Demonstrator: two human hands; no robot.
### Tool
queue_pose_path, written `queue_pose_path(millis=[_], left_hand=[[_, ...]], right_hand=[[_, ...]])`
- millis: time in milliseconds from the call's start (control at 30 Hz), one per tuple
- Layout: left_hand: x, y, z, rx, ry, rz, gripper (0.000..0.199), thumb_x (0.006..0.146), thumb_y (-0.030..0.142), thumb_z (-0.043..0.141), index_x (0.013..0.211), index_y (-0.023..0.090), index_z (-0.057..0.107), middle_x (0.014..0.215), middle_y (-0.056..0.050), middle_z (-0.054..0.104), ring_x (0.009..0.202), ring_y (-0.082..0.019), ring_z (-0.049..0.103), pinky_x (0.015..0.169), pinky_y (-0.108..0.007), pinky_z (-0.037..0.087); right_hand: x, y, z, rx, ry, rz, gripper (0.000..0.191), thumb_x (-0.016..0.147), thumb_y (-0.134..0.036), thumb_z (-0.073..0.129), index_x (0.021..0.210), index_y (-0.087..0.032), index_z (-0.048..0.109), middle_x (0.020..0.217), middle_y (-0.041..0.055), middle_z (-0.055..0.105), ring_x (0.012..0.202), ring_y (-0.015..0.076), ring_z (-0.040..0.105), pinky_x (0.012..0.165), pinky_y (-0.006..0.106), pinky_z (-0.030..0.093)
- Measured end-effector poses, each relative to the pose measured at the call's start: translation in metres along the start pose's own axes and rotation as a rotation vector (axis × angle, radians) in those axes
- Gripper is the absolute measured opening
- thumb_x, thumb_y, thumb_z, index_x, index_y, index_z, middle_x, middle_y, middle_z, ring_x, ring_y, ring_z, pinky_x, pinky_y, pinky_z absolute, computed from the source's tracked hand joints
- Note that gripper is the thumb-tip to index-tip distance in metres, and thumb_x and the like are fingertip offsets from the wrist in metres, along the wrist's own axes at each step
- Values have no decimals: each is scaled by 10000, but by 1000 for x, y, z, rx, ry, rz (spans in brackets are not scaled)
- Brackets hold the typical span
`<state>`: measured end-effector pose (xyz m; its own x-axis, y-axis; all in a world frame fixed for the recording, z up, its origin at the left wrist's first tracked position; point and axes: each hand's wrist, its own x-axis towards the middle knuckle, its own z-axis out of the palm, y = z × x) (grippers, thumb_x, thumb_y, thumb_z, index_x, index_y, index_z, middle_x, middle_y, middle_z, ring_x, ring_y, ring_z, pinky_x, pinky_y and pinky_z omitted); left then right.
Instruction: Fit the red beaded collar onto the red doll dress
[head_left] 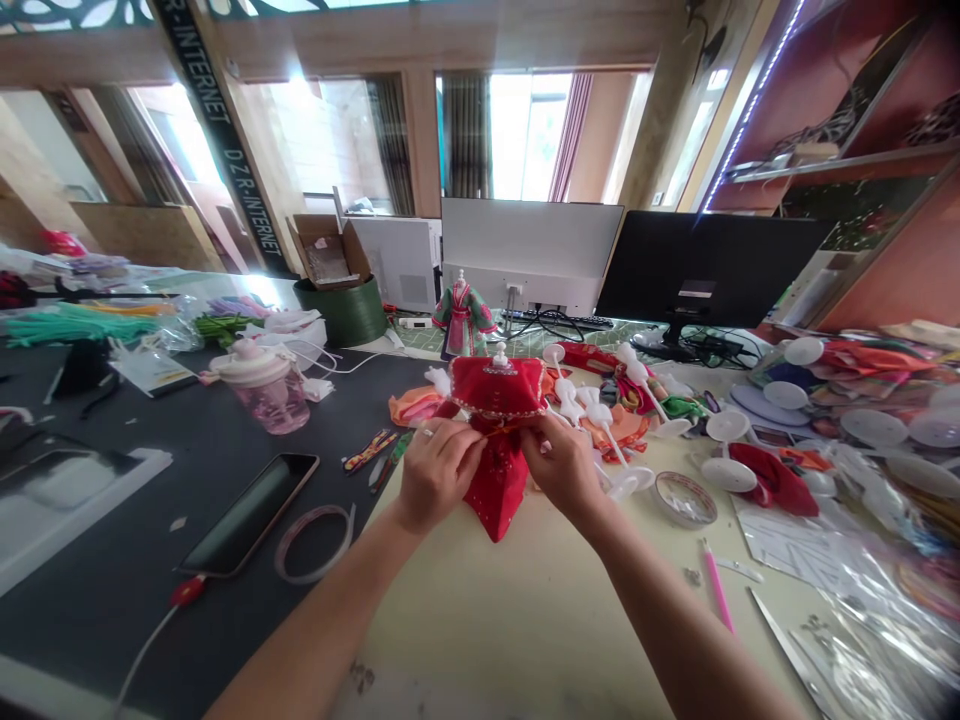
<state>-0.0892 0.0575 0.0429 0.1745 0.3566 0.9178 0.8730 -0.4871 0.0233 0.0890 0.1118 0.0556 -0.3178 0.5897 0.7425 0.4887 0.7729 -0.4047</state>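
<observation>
Red doll dress [499, 490] held by left hand [439, 475] and right hand [561, 465].

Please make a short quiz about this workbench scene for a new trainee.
1. True or false: the left hand and the right hand both hold the red beaded doll garment.
2. Does the phone lie on the dark surface or the cream surface?
3. Which two colours has the small doll garment behind the red one?

Key:
1. True
2. The dark surface
3. Pink and green
</observation>
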Motion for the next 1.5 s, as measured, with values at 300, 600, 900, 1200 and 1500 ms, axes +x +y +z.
queue_pose_path(millis=[300,600,900,1200,1500], left_hand=[[8,-4,0,-129,88,-299,115,876,193,539,902,167,648,899,-69,678,895,-187,625,859,-345,494],[6,1,2,-176,-37,-463,112,798,168,622,901,170,666,905,-58,687,862,-195,641,789,-327,518],[7,3,7,-100,-12,-398,67,831,162,587,855,160,649,875,-71,676,864,-205,635,807,-345,502],[8,0,11,-57,-8,-346,94,834,119,523,792,168,592,820,-54,653,805,-188,622,758,-310,484],[9,-3,10,-148,20,-453,78,796,142,524,724,170,538,755,-38,613,754,-181,582,741,-315,466]], right_hand=[[9,1,-4,108,54,57,141,851,-181,470,823,-208,606,930,76,652,875,213,587,748,333,457],[5,8,1,270,-72,203,165,817,-244,517,858,-198,670,856,47,692,789,198,626,702,317,484],[3,12,13,421,-34,318,203,801,-307,528,825,-173,679,785,44,694,745,199,623,651,304,482],[3,15,18,503,-17,371,193,794,-317,546,821,-180,680,760,24,667,725,184,589,648,283,452],[5,19,27,593,56,458,177,808,-321,516,800,-181,623,726,5,639,664,157,564,582,253,429]])
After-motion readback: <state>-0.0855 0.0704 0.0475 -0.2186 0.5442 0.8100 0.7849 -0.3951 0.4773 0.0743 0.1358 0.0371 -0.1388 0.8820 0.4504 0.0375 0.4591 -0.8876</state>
